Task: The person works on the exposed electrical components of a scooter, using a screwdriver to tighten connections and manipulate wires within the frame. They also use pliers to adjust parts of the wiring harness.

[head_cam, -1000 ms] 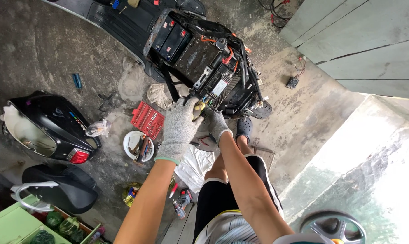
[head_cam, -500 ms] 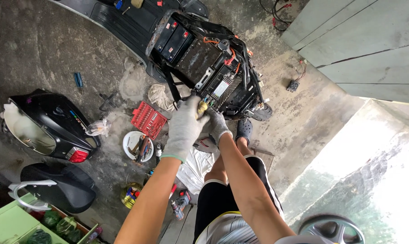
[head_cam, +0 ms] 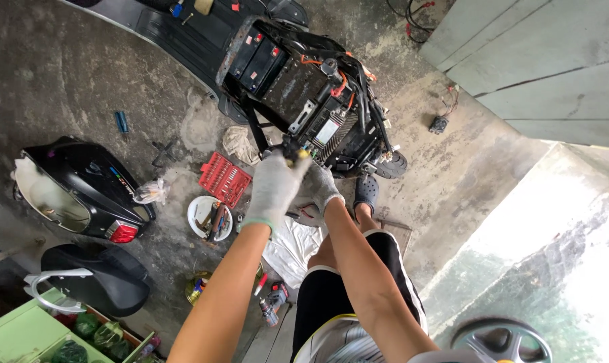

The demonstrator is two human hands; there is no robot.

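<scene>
- The left hand (head_cam: 275, 185), gloved, is closed around a yellow-tipped tool (head_cam: 297, 156) pressed to the lower edge of the stripped scooter frame (head_cam: 311, 101).
- The right hand (head_cam: 322, 189), gloved, sits just beside and lower; its grip cannot be told.
- The frame lies directly ahead of both hands, its long axis slanting upper left to lower right; the left hand is nearer.

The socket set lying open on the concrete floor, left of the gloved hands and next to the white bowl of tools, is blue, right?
Not quite: the socket set is red, not blue, as the head view shows. It does lie open on the concrete floor, left of the gloved left hand and right hand, next to the white bowl of tools.
</scene>
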